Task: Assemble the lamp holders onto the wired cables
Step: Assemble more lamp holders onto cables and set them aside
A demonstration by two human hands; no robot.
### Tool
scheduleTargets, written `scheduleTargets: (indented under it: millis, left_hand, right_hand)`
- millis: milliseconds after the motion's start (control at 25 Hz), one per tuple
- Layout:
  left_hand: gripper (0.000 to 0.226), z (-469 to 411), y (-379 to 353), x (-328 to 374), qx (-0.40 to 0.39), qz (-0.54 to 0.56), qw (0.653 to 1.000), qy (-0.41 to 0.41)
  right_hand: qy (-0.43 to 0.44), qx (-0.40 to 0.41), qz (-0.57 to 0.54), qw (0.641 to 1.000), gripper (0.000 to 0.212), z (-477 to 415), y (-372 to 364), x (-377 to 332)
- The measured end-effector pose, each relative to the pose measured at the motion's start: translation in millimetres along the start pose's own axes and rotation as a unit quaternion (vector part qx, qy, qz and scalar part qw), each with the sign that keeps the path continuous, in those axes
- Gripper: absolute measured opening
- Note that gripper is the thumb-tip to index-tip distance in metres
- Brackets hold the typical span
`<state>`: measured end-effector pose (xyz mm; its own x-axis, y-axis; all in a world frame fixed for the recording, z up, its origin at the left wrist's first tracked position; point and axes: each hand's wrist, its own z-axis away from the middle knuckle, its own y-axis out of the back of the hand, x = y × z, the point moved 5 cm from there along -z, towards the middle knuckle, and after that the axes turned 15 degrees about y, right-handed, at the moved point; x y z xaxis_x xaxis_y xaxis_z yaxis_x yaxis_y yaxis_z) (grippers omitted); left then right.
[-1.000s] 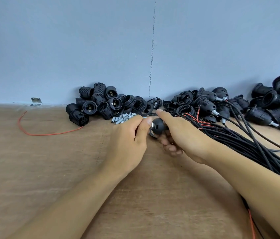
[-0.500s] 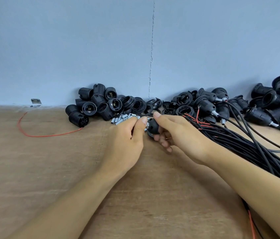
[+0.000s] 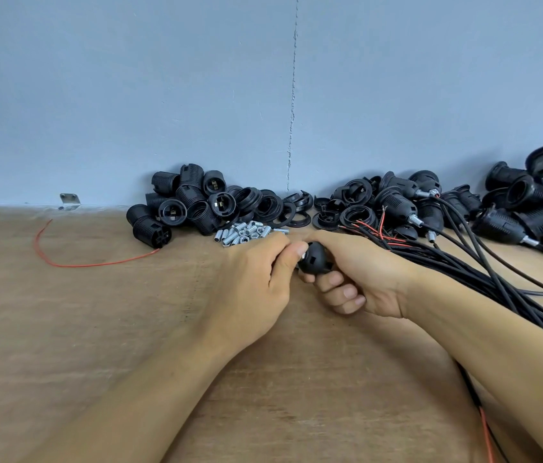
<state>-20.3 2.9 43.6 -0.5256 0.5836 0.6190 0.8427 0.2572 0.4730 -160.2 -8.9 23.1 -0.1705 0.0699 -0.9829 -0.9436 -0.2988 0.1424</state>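
since the earlier frame the right hand (image 3: 363, 275) has rolled, fingernails now up, so more of the lamp holder cap (image 3: 316, 259) shows. the cap is black and rounded with a square notch, over the table (image 3: 96, 312) centre. the right hand grips it; the left hand (image 3: 253, 282) pinches its left end.

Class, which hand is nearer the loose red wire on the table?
Left. The left hand sits to the right of the red wire; the right hand lies beyond it, farther right.
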Motion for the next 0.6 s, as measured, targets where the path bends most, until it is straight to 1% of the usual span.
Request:
scheduleTargets:
  millis: [200,240,320,480,520,600]
  left_hand:
    - [0.034,0,-2,0,-0.019,-0.015,0.999,-0.026]
    - [0.033,0,-1,0,-0.021,-0.018,0.999,-0.026]
    - [0.031,0,0,-2,-0.020,-0.012,1.000,-0.020]
    - [0.038,-3,0,-17,-0.009,0.010,0.997,0.075]
    - [0.039,-4,-1,-20,-0.010,0.018,0.996,0.090]
    - [0.038,-5,-2,-22,-0.021,0.026,0.994,0.109]
  right_hand:
    - [-0.049,-0.044,-0.023,0.998,0.051,5,-2,1]
    - [-0.051,-0.043,-0.027,0.997,0.053,5,-1,2]
    - [-0.039,-0.012,-0.035,0.999,0.058,3,1,3]
    - [0.011,0.080,0.001,0.997,0.061,-4,9,6]
    - [0.019,0.087,0.016,0.996,0.058,-3,12,6]
    - [0.043,0.077,0.069,0.994,0.049,-4,19,0]
